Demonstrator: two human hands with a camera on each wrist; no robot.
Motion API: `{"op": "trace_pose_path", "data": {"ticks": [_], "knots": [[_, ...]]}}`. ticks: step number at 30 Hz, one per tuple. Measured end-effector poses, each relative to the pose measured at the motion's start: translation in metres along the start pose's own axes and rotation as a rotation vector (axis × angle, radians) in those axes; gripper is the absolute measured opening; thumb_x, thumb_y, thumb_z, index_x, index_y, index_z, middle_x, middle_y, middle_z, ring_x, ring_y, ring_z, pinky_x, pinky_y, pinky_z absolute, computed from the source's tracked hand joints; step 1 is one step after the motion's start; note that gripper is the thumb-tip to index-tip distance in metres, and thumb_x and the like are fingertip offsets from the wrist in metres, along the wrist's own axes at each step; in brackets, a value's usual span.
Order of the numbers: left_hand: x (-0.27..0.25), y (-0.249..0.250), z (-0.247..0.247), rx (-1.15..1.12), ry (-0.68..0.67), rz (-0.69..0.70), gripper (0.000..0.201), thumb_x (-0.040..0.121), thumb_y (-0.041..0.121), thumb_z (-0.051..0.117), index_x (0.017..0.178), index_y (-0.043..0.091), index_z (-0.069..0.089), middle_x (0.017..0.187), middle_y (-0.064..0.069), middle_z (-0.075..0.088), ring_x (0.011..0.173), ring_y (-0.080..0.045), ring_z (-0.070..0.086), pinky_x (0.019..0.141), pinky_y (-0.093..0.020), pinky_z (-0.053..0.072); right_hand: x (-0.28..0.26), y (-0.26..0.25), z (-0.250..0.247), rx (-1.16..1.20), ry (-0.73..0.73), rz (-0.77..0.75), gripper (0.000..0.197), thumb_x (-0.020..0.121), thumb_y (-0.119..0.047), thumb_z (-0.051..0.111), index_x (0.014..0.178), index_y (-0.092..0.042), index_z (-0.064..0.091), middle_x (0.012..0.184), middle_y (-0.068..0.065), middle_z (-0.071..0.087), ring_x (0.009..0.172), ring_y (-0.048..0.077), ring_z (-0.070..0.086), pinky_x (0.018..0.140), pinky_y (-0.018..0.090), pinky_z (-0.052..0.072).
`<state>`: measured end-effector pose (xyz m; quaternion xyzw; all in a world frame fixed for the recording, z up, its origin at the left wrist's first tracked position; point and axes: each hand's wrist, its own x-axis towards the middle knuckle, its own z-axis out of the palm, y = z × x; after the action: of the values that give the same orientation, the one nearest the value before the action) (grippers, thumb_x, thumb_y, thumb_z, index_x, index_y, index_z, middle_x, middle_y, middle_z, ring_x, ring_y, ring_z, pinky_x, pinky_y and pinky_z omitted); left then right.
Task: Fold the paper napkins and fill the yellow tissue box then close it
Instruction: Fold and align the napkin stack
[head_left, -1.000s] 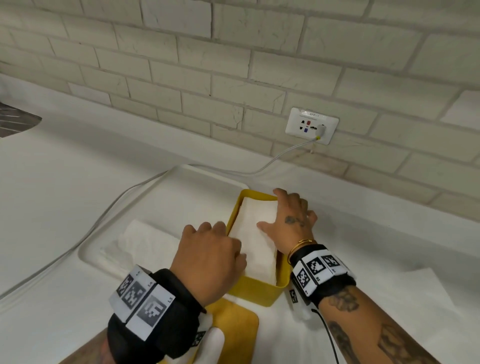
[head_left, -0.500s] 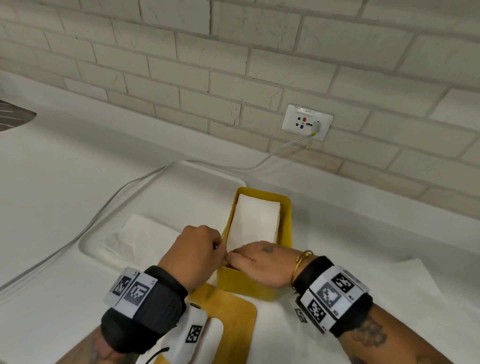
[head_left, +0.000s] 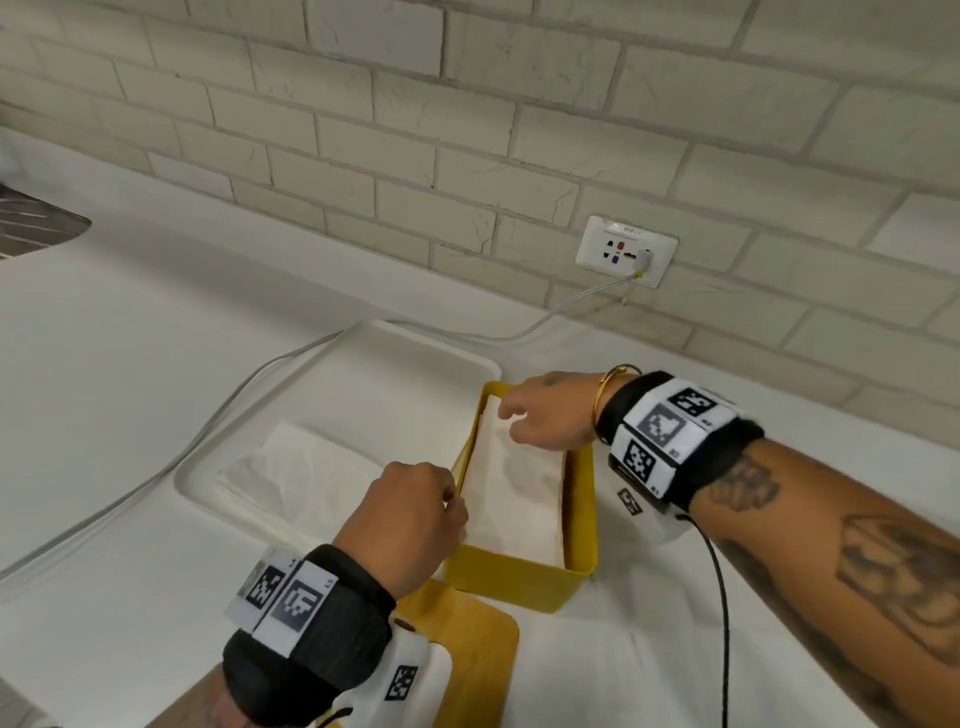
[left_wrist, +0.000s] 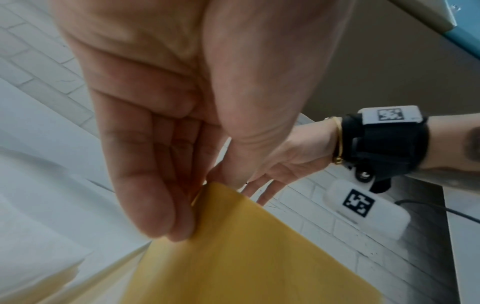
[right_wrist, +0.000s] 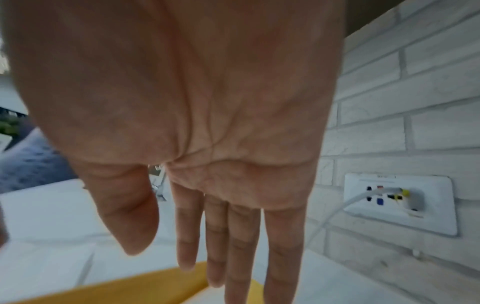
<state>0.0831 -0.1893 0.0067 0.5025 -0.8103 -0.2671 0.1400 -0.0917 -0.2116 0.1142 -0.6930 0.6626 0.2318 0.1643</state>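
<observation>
Yellow tissue box (head_left: 524, 582) holds stacked white napkins (head_left: 511, 499), lid (head_left: 467, 660) off.

The yellow tissue box (head_left: 524, 579) looks like smooth matt plastic; the napkins (head_left: 511, 499) inside are soft white paper; the wall (head_left: 467, 130) is rough pale brick

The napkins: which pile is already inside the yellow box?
The folded stack of napkins between the two hands lies inside the yellow tissue box. The other pile, looser, rests on the white tray left of it.
</observation>
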Motion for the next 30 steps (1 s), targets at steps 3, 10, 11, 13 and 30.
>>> {"op": "trace_pose_path", "data": {"ticks": [3, 10, 11, 13, 30], "knots": [[-0.001, 0.001, 0.0, 0.012, 0.004, 0.005, 0.029, 0.102, 0.026, 0.051, 0.088, 0.009, 0.07, 0.078, -0.005, 0.065, 0.066, -0.017, 0.058, 0.068, -0.029, 0.051, 0.021, -0.002, 0.008, -0.039, -0.101, 0.04, 0.048, 0.109, -0.021, 0.033, 0.155, -0.009, 0.034, 0.162, 0.013, 0.032, 0.146, 0.03, 0.033, 0.113, 0.035, 0.031], [0.0, 0.0, -0.001, 0.023, 0.002, 0.004, 0.027, 0.101, 0.025, 0.051, 0.087, 0.009, 0.069, 0.077, -0.004, 0.063, 0.064, -0.016, 0.054, 0.064, -0.027, 0.047, 0.069, -0.007, 0.042, -0.031, -0.146, 0.04, 0.052, 0.108, -0.018, 0.029, 0.159, -0.012, 0.026, 0.166, 0.009, 0.025, 0.151, 0.026, 0.027, 0.118, 0.033, 0.024], [0.0, 0.0, 0.0, 0.026, 0.003, -0.001, 0.027, 0.102, 0.026, 0.051, 0.089, 0.01, 0.069, 0.078, -0.004, 0.064, 0.065, -0.016, 0.056, 0.066, -0.028, 0.049, 0.07, -0.006, 0.042, -0.008, -0.133, 0.035, 0.051, 0.108, -0.018, 0.029, 0.159, -0.012, 0.027, 0.166, 0.009, 0.026, 0.151, 0.025, 0.028, 0.118, 0.033, 0.024], [-0.002, -0.001, 0.0, 0.007, -0.003, -0.015, 0.027, 0.102, 0.027, 0.052, 0.091, 0.01, 0.07, 0.078, -0.003, 0.066, 0.068, -0.017, 0.061, 0.071, -0.031, 0.055, 0.063, -0.002, 0.038, 0.066, -0.124, 0.018, 0.051, 0.109, -0.015, 0.028, 0.16, -0.011, 0.024, 0.167, 0.008, 0.021, 0.153, 0.024, 0.022, 0.118, 0.03, 0.02], [-0.056, 0.084, 0.042, -0.213, 0.404, 0.47, 0.012, 0.087, 0.001, 0.075, 0.093, 0.012, 0.076, 0.092, 0.003, 0.069, 0.081, -0.007, 0.058, 0.071, -0.008, 0.04, -0.172, 0.153, 0.19, 0.624, 0.14, 0.294, 0.034, 0.1, -0.041, 0.055, 0.134, -0.037, 0.055, 0.138, -0.011, 0.056, 0.121, 0.012, 0.056, 0.105, 0.031, 0.044]]}}
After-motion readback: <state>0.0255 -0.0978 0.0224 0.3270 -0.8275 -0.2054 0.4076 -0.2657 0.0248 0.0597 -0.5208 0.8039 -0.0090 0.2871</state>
